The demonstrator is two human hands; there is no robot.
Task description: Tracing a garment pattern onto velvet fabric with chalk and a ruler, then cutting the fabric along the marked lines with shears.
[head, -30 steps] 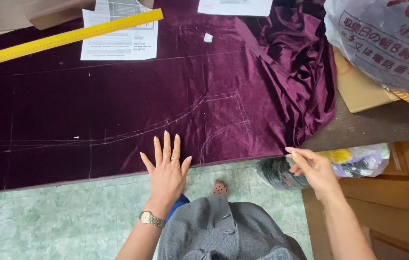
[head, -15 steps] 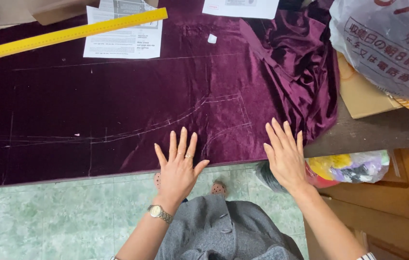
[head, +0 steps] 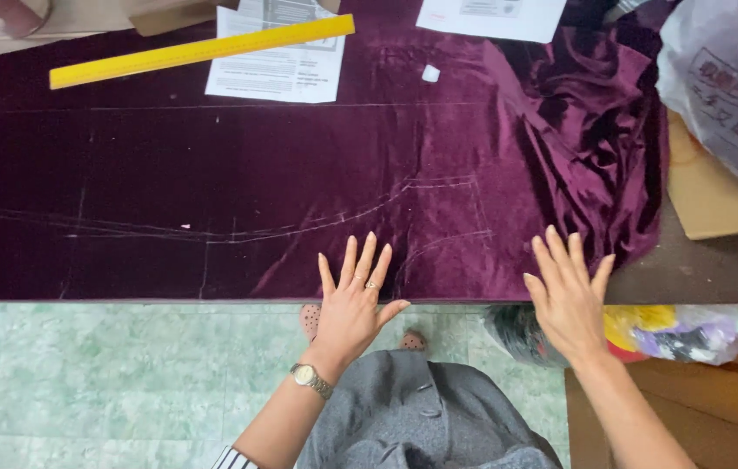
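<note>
- The left hand lies flat, fingers spread, on the purple velvet fabric's near edge.
- The right hand is flat beside its bunched corner.
- A yellow ruler crosses a paper sheet.

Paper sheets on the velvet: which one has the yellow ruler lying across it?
The left sheet, printed with text. The yellow ruler crosses its upper part. The other sheet, at the top edge further right, has nothing on it.
</note>
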